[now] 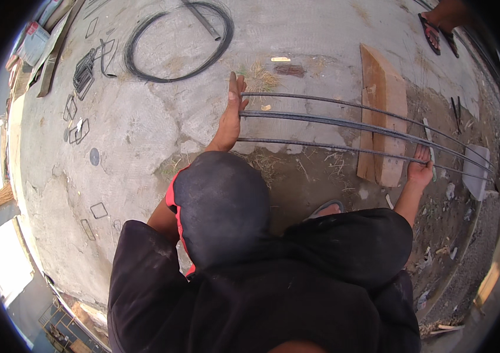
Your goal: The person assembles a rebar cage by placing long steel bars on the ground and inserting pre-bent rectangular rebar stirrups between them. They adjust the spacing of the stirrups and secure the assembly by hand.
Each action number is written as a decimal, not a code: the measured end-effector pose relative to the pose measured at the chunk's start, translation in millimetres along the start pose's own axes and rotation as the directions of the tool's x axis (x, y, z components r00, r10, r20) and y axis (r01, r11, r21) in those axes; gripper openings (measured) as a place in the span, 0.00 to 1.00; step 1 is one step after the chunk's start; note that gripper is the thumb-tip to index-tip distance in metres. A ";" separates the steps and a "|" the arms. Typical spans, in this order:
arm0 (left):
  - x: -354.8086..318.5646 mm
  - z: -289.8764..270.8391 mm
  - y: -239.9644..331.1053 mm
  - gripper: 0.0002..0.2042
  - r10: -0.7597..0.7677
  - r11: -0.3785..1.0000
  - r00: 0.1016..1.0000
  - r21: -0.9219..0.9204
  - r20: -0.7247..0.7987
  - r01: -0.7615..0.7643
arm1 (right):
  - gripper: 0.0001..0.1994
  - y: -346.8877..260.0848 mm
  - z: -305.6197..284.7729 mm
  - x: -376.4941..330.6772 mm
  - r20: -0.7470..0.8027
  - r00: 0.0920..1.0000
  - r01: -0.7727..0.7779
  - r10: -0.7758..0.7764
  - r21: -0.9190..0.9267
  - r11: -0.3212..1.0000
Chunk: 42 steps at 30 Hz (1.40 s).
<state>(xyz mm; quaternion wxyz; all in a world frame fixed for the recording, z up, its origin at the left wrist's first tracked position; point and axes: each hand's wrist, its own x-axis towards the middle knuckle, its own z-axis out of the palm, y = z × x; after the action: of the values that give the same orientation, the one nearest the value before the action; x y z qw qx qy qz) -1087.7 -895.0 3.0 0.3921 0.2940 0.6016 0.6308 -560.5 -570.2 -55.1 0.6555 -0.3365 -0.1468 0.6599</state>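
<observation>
Rebar rods (320, 120), slim, dark grey and finely ribbed, stretch from near twelve o'clock across to three o'clock, a closer-set bundle in the middle with a single rod on either side. The left hand (232, 112), near twelve o'clock, stands flat against their near ends, its fingers straight and pointing upward, palm to the metal, not wrapped around anything. The right hand (420, 166), at three o'clock, has its fingers curled around the lowest rod, the fingertips reaching toward the middle bundle; whether they touch that bundle too, I cannot tell. Under the rods at two o'clock lies a thick timber block (384, 112), reddish brown, with sawn faces and a slanted upper end. Beyond the right hand, at three o'clock, the far ends pass over a smooth whitish slab (474, 176).

Rough concrete (161, 123), pale grey and scuffed, spreads to the left, giving way near the middle to damp-looking brown earth (297, 179) flecked with straw. At eleven o'clock a coil of thin dark wire (128, 53) makes a loose ring, with a metal pipe (204, 22) lying across it. Bent wire frames (85, 72), angular and dark, heap together at ten o'clock; a flat grey disc (94, 156) lies at nine. Between one and two o'clock show another person's sandalled feet (432, 36)
</observation>
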 end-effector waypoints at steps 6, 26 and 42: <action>-26.4 -30.5 14.4 0.35 -0.526 0.847 0.848 -0.050 0.059 0.529 | 0.36 24.5 45.2 -30.2 -0.053 0.995 -0.087 0.087 -0.002 0.996; -3.8 -78.9 -44.4 0.37 -0.515 0.855 0.854 -0.036 0.071 0.518 | 0.34 -7.5 59.4 -64.9 -0.534 0.836 -0.072 -0.125 -0.334 0.940; -67.1 8.8 266.8 0.29 -0.016 0.974 0.946 0.218 0.325 -0.059 | 0.21 -52.4 274.2 -357.8 0.716 0.658 0.747 0.234 -0.579 -0.328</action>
<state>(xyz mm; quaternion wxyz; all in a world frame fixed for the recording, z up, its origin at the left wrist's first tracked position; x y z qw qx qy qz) -1083.0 -938.9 274.7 0.4430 0.4428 0.5932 0.5057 -725.7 -842.2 268.5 0.1861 -0.4196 -0.8772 0.1406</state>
